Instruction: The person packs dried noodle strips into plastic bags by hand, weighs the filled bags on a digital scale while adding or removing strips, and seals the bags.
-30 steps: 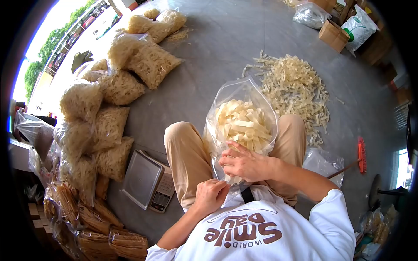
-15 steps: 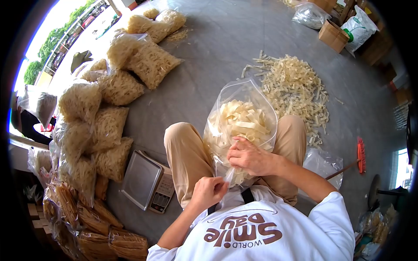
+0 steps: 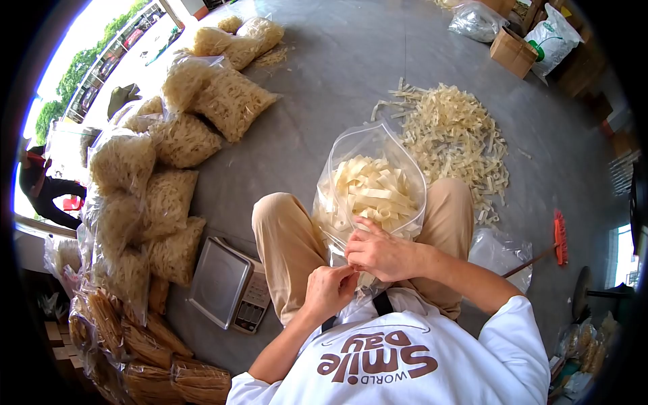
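Observation:
A clear plastic bag (image 3: pixel 329 172), filled with pale, flat, ribbon-like strips (image 3: pixel 375 192), lies between my knees with its wide mouth facing away from me. My left hand (image 3: pixel 331 290) is closed at the bag's near end, pinching the film. Right beside it, my right hand (image 3: pixel 383 253) is also closed on the near side of the plastic, its fingertips meeting those of the left. The exact grip under the fingers is partly hidden.
Loose strips are heaped (image 3: pixel 459 131) on the floor ahead to the right. Stuffed clear bags (image 3: pixel 172 196) are stacked along the left, beside a weighing scale (image 3: pixel 221 280). A red broom (image 3: pixel 559 236) and another plastic bag (image 3: pixel 496 253) lie right. A person (image 3: pixel 44 189) is at far left.
My left hand has moved right and up to meet my right hand, which has shifted slightly left. At far left, the other person has changed posture.

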